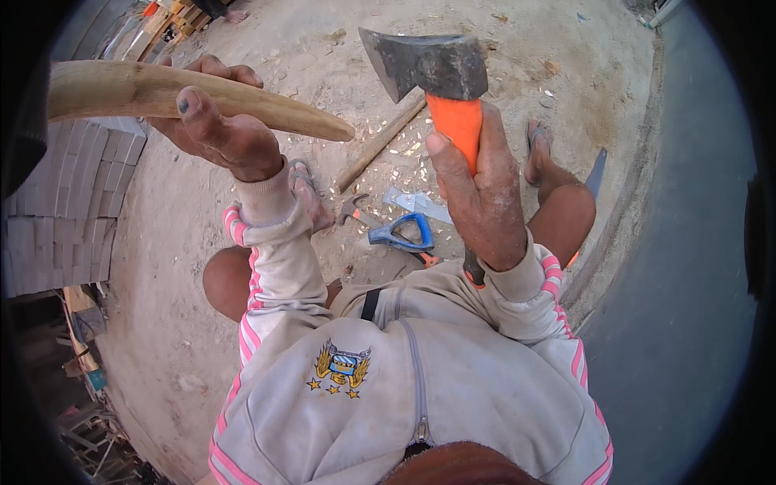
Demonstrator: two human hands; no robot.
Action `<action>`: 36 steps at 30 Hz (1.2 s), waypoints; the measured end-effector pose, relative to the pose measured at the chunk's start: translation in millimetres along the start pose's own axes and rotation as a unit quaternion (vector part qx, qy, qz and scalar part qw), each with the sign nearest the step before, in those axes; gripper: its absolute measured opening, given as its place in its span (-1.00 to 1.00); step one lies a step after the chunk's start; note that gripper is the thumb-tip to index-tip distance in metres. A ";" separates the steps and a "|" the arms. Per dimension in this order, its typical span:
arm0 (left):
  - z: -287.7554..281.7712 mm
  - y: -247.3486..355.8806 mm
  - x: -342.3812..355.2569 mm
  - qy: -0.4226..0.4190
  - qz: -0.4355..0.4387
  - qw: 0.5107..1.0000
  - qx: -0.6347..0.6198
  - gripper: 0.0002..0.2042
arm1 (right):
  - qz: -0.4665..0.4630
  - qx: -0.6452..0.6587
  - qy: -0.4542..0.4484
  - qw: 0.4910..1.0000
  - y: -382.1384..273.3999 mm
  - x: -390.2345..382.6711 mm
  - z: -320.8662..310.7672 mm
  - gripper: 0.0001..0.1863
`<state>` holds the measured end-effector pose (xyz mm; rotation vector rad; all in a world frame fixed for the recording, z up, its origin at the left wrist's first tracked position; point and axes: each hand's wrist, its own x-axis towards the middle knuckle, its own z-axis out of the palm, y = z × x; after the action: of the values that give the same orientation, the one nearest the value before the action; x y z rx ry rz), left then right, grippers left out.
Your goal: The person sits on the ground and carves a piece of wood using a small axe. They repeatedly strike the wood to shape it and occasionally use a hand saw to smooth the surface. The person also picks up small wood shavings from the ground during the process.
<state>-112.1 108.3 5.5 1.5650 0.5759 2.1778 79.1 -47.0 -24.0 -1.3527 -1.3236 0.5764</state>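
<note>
My left hand is wrapped around a thick pale wooden stick, thumb on its near side. The stick tapers to a rounded tip at its right end; its other end runs off past the left rim. In my right hand a hatchet stands upright, gripped by its orange handle. Its dark steel head points up, with the cutting edge toward the left. The dark butt of the handle shows below my fist. Blade and stick are apart.
On the sandy ground between my feet lie a claw hammer, a blue-handled handsaw, a wooden pole and scattered chips. Another blade lies beside my right leg. Grey blocks are stacked at left; a grey surface borders the right.
</note>
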 end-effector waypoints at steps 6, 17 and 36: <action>16.9 1.1 6.0 0.029 0.013 0.999 -0.005 -0.34 | 0.000 -0.058 -0.055 0.997 36.2 -6.7 29.5 -0.60; 19.8 6.3 9.5 0.014 0.034 0.999 0.040 -0.48 | 0.188 0.143 -0.168 0.957 103.0 18.2 42.0 -0.56; 30.3 31.0 26.5 -0.080 0.051 0.995 -0.042 -0.38 | 0.390 0.546 -0.286 0.685 111.5 31.3 64.5 -0.76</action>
<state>-93.5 99.6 52.0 1.7378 0.3578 2.0952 71.0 29.8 -131.7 -0.5971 -0.4596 2.1160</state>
